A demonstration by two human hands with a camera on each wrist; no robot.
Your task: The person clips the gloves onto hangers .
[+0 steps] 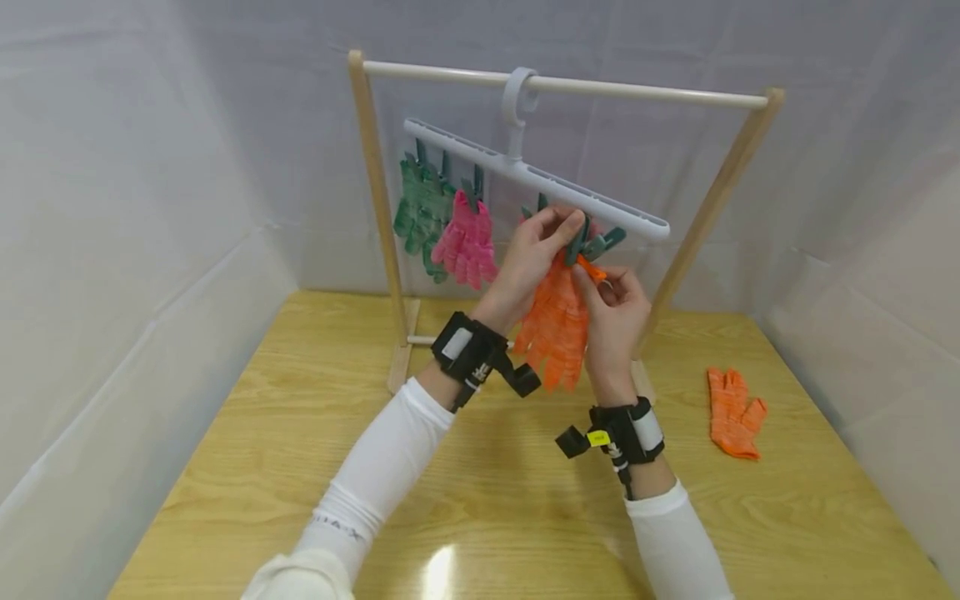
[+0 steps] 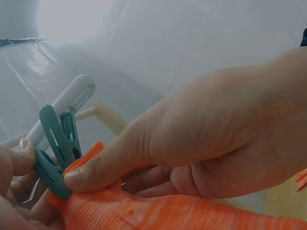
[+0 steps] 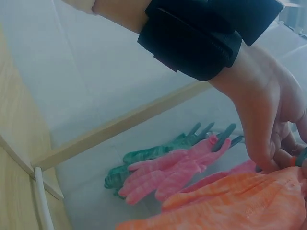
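Left hand [image 1: 534, 250] pinching green clip [image 1: 577, 242] on white hanger [image 1: 540, 177]; thumb pressed on clip. Right hand [image 1: 615, 312] pinching cuff of orange glove [image 1: 557, 325] at clip, glove hanging below hanger. Green glove [image 1: 420, 212] and pink glove [image 1: 467, 243] clipped further left. Second orange glove [image 1: 735, 412] flat on counter [image 1: 300, 467], well apart.

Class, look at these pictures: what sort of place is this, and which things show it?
Probably a staged test booth, not a home: plain white sheeting walls a bare wooden table, holding only a small wooden rack and a clip hanger of gloves.
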